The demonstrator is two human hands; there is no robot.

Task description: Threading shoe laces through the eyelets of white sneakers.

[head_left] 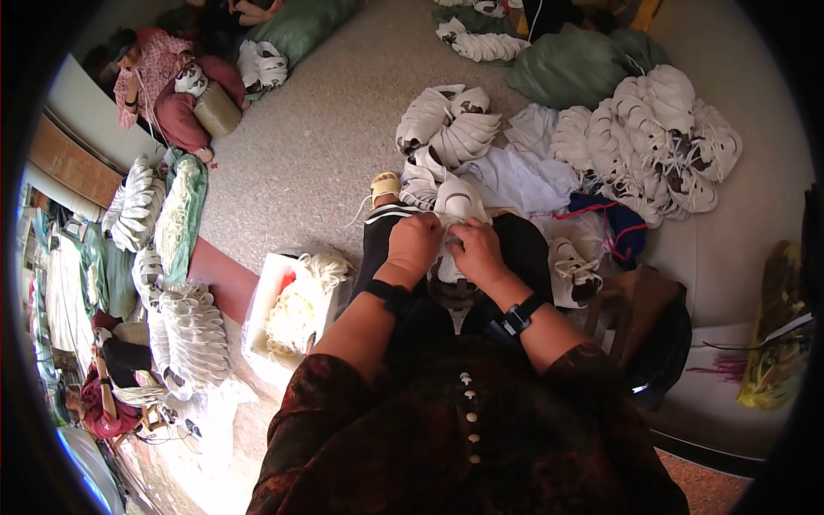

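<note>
A white knit sneaker (459,199) lies across my lap, its rounded toe pointing away from me and its dark-lined opening toward my body. My left hand (415,245) is closed over the left side of its lacing area, fingers pinched together. A thin white shoelace (354,220) trails to the left beyond that hand. On the other side of the lacing, my right hand (477,251) is also closed, thumb and fingers bent in close to the left hand. What sits between the right fingertips is too small to make out.
To my left stands a white box (255,330) of cream laces. Nested white shoes (429,120) lie ahead, with a larger pile (657,137) beside a green sack (571,64). A brown carton (639,309) is at right. Other people sit at far left, near stacked shoes (189,330).
</note>
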